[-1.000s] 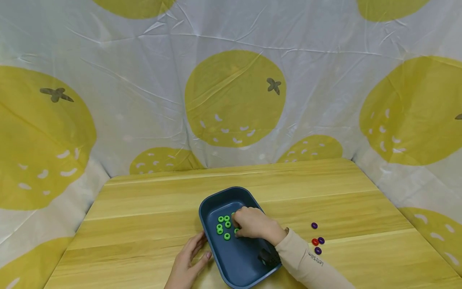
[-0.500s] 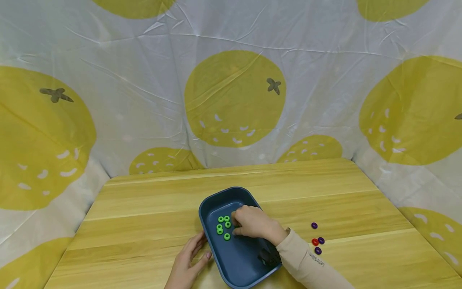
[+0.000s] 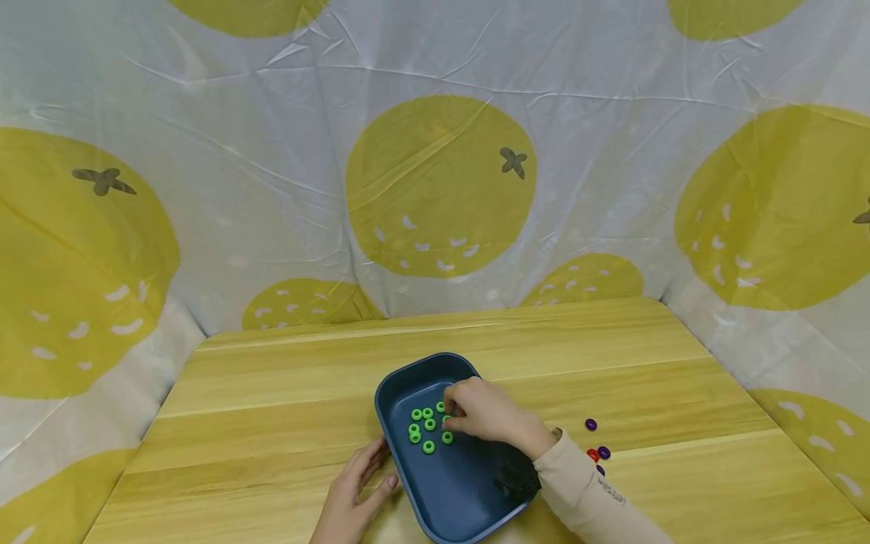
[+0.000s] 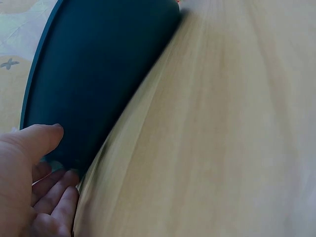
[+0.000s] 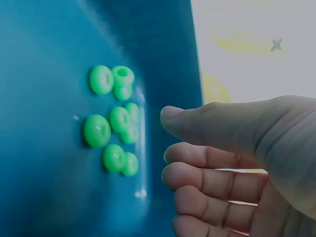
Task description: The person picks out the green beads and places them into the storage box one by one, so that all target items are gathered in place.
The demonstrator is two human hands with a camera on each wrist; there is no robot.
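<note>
A dark blue tray (image 3: 454, 491) sits on the wooden table, with several green ring-shaped beads (image 3: 430, 425) lying loose on its floor. Over the tray's right part hovers my right hand (image 3: 488, 409), beside the rightmost beads. In the right wrist view the thumb and fingers of that hand (image 5: 222, 163) stand apart with nothing visible between them, and the green beads (image 5: 97, 131) lie away from the fingertips. My left hand (image 3: 355, 489) rests at the tray's left side. The left wrist view shows its thumb and relaxed fingers against the tray's outer wall (image 4: 98, 74).
Right of the tray, a red bead (image 3: 593, 454) and several purple beads (image 3: 591, 425) lie on the table (image 3: 272, 423). The right sleeve (image 3: 578, 480) partly covers one purple bead. A curtain (image 3: 285, 166) with yellow fruit print hangs behind the table.
My right hand has drawn back slightly up and to the right, off the beads. Green beads that it covered half a second ago show again. The left hand and tray stay put.
</note>
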